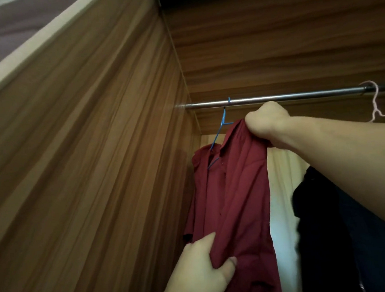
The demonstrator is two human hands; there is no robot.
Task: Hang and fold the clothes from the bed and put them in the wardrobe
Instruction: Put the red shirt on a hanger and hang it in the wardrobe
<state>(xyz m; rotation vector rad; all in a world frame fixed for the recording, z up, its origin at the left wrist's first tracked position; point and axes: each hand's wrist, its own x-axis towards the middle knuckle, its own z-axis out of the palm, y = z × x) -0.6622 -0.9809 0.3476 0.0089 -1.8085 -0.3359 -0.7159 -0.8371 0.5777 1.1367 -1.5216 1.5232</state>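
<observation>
A dark red shirt (235, 188) hangs inside the wardrobe on a blue wire hanger (222, 125), whose hook sits over the metal rail (299, 95) close to the left wall. My right hand (266, 123) is closed on the shirt's right shoulder just under the rail. Lower down, my left hand (202, 268) pinches the shirt's front fabric between thumb and fingers.
The wardrobe's wooden side wall (95, 166) runs along the left, very near the shirt. A pink hanger (376, 104) hooks on the rail at the right. Dark garments (334, 238) hang below my right forearm. A pale back panel shows between them.
</observation>
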